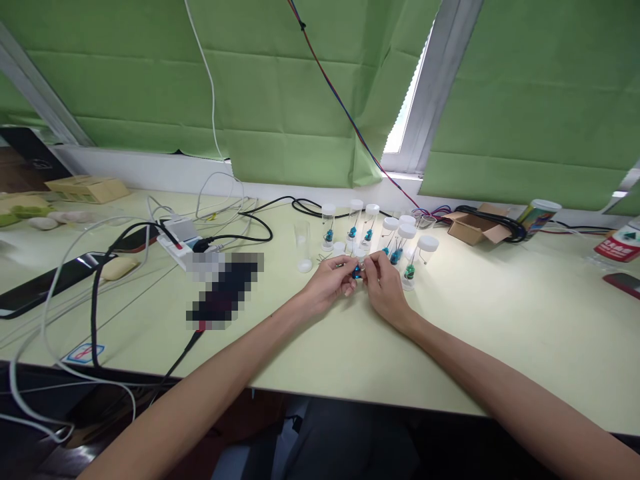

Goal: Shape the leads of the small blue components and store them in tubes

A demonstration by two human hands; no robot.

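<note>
Near the middle of the table, my left hand (331,281) pinches a small shiny blue piece (356,272) between thumb and fingers. My right hand (384,288) closes its fingertips at the upper right of the same piece, by something small and pale; its exact kind is too small to tell. Behind the hands stand several clear tubes with white caps, such as this capped tube (369,223), with blue pieces on thin wires inside. To the right, another tube (410,272) contains a green piece. An uncapped clear tube (303,243) stands left of the hands.
A power strip (185,250) with cables sits at the left, beside a blurred-out dark device (227,290). An open cardboard box (477,227) with black cable and a printed canister (539,217) are at the back right. A labelled bottle (620,243) stands far right.
</note>
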